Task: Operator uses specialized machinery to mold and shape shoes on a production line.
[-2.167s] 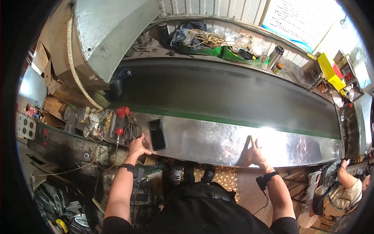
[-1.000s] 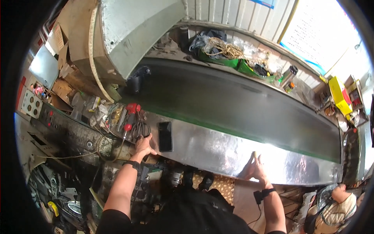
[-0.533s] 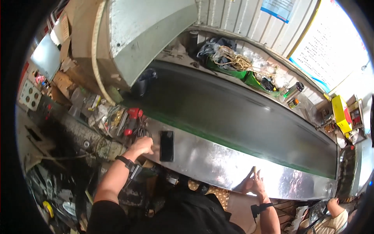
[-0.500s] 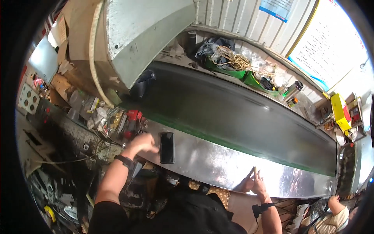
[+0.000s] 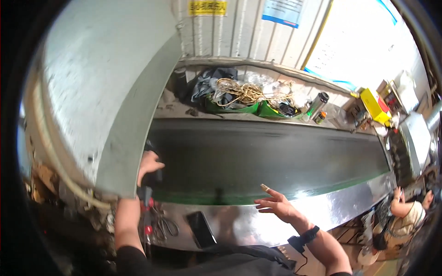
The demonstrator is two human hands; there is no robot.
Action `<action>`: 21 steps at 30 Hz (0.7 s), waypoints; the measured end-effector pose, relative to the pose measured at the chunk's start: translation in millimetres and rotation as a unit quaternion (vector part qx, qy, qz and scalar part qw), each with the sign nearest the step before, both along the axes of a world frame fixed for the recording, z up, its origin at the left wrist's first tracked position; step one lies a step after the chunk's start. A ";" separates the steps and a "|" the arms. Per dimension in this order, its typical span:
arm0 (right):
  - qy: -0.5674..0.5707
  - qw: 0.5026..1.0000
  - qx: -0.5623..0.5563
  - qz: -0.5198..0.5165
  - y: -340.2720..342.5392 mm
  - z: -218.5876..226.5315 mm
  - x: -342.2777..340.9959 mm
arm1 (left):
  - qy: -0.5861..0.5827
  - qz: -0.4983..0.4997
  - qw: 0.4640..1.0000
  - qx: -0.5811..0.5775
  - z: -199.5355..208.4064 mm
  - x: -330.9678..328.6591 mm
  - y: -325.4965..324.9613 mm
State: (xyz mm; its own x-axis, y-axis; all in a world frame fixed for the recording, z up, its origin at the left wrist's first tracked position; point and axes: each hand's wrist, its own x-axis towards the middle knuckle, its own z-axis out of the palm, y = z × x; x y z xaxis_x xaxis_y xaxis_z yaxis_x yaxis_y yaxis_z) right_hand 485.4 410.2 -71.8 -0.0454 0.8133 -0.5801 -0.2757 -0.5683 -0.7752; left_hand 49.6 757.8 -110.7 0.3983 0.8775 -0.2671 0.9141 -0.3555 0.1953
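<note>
My left hand [image 5: 150, 163] is at the left end of the dark belt [image 5: 258, 156], against a black bag or bucket [image 5: 157, 176]. One digit points right; the other fingers are too hidden to show whether they hold anything. Over the belt's green near edge, my right hand [image 5: 279, 207] is open with fingers spread and nothing in it. A pale wrap [image 5: 264, 187] covers one of its fingertips. Below and between the hands, a black phone [image 5: 201, 229] lies on the shiny metal ledge [image 5: 248, 225]. Dark-handled scissors [image 5: 165, 227] lie to the phone's left.
A large grey metal housing [image 5: 124, 115] rises beside my left arm. Red tool parts [image 5: 148, 230] lie near the scissors. Behind the belt stand green containers [image 5: 239, 109] with rope and plastic, a flask [image 5: 317, 103] and a yellow box [image 5: 375, 106]. Another person [image 5: 405, 211] sits at right.
My left hand has moved from beside the phone to the black bag or bucket. My right hand has lifted from the metal ledge, its fingers spreading over the belt edge. The view has shifted.
</note>
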 end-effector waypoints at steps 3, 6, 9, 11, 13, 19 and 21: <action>0.111 0.991 -0.055 -0.055 28.6 -2.8 -33.7 | -0.293 0.061 0.931 -0.209 33.6 22.2 2.6; 0.152 0.983 -0.041 -0.095 47.2 -5.0 -63.5 | -0.260 0.134 0.945 0.148 -40.3 -87.0 51.8; 0.093 0.972 -0.059 -0.206 38.6 -50.7 -54.7 | -0.251 0.138 0.950 0.125 -67.0 -69.9 134.0; 0.095 0.959 -0.087 -0.254 38.4 -54.4 -52.5 | -0.232 0.161 0.954 0.104 -83.9 -58.8 176.6; 0.151 0.952 -0.078 -0.254 36.5 -42.6 -40.2 | -0.211 0.191 0.954 0.088 -97.0 -51.8 208.9; 0.141 0.945 -0.028 -0.295 -12.5 10.7 1.9 | -0.152 0.320 0.934 0.043 -160.2 -87.8 205.7; 0.139 0.936 -0.019 -0.323 -32.6 8.3 10.4 | -0.125 0.362 0.923 0.036 -204.2 -137.0 134.1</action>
